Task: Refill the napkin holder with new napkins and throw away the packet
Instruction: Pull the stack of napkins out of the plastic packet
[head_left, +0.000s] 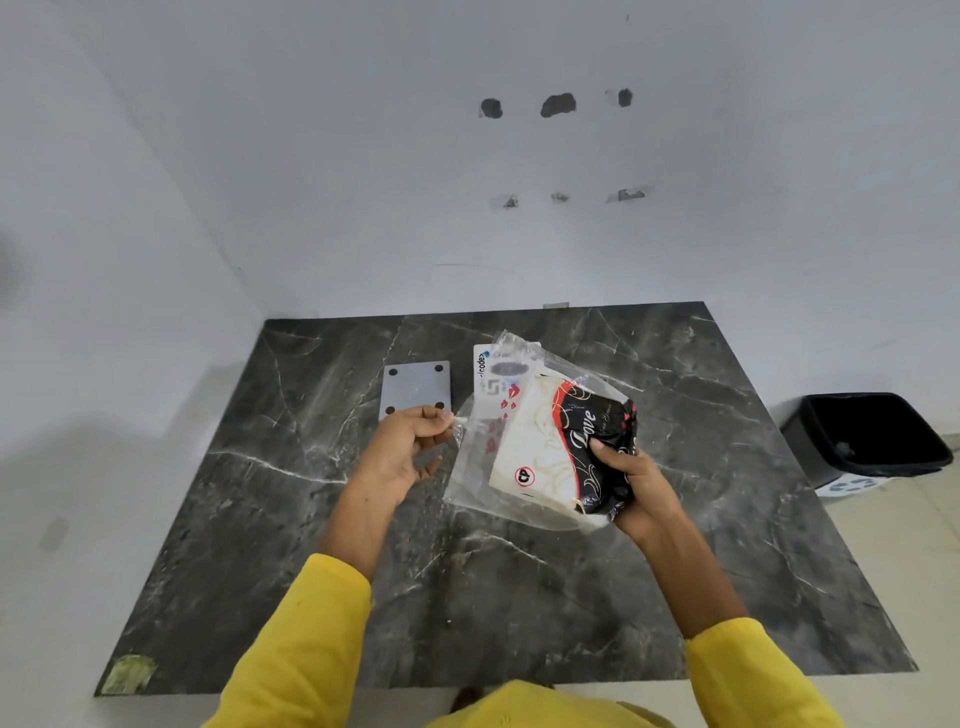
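Bright yellow long sleeves (291, 639) cover both forearms.

Bright, even, soft light with faint shadows; dull sheen on the dark table (519, 597) and glare on the clear plastic packet (478, 467); wide-angle view bends the wall (311, 156) and edges, slightly soft throughout

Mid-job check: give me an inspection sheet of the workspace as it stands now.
Surface: dark marble table, a pale stain at its near left corner.
Job's things: clear packet held above the table, napkins still inside; grey holder on the table beyond the left hand.
Clutter: nothing seen.
Grips: left hand pinches the packet's edge; right hand clasps the packet's dark end.
Cables: nothing seen.
Surroundings: white wall with holes; black bin on the floor to the right.
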